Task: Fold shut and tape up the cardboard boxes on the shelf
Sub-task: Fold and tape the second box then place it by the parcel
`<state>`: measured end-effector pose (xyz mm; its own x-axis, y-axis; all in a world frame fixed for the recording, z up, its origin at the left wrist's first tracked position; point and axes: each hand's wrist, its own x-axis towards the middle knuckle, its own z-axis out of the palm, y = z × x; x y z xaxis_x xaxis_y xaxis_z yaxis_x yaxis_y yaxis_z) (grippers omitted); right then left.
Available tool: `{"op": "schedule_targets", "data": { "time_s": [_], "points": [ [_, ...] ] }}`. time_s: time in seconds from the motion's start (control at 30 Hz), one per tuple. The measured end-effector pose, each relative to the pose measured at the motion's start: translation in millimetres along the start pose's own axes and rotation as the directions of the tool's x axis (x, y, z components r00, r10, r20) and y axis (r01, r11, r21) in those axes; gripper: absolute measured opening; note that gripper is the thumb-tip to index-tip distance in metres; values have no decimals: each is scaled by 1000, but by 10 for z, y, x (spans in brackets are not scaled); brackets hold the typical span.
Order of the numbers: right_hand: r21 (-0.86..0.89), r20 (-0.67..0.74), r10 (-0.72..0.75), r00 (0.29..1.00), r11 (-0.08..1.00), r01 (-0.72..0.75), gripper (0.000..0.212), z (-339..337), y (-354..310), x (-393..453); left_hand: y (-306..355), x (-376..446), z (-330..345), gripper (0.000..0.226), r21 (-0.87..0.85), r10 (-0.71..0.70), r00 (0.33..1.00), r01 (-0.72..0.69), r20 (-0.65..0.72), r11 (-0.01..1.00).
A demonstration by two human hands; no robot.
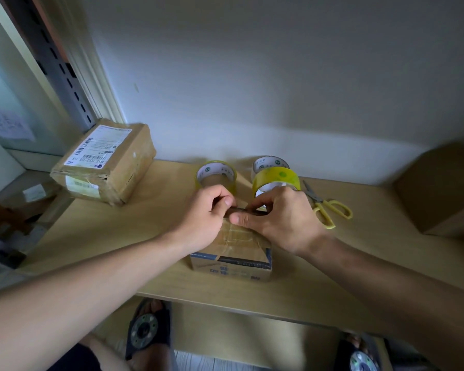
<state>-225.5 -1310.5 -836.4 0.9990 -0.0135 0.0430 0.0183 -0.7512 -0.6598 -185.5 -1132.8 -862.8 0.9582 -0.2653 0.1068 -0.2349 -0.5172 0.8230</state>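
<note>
On the shelf [97, 231], the near small cardboard box [231, 253] is folded shut and being taped, its far edge pinched by the curled fingers of the left hand [204, 218] and right hand [281, 215], the latter also carrying a yellow tape roll [276, 180]; the labelled box [105, 162] far left looks sealed, the box [439, 188] at right remains unclear.

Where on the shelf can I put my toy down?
Bare shelf lies between the labelled box and the small box under both hands. More between the scissors and the right-hand box. The tape rolls crowd the back.

shelf [118, 236] | box [231, 253] centre | labelled box [105, 162] 10 o'clock | plain box [439, 194] 3 o'clock | tape rolls [216, 175] 12 o'clock | scissors [327, 207] 2 o'clock
</note>
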Motion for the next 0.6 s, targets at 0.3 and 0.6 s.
{"op": "schedule_targets", "data": {
  "time_s": [0.3,0.6],
  "points": [
    [217,-139,115,984,973,-83,31,156,-37,-28,27,-30,36,20,-88,-38,998,34,-41,996],
    [162,-83,86,993,984,-72,35,121,-71,-77,7,-46,58,30,-195,-187,980,172,-61,966]
  ]
}}
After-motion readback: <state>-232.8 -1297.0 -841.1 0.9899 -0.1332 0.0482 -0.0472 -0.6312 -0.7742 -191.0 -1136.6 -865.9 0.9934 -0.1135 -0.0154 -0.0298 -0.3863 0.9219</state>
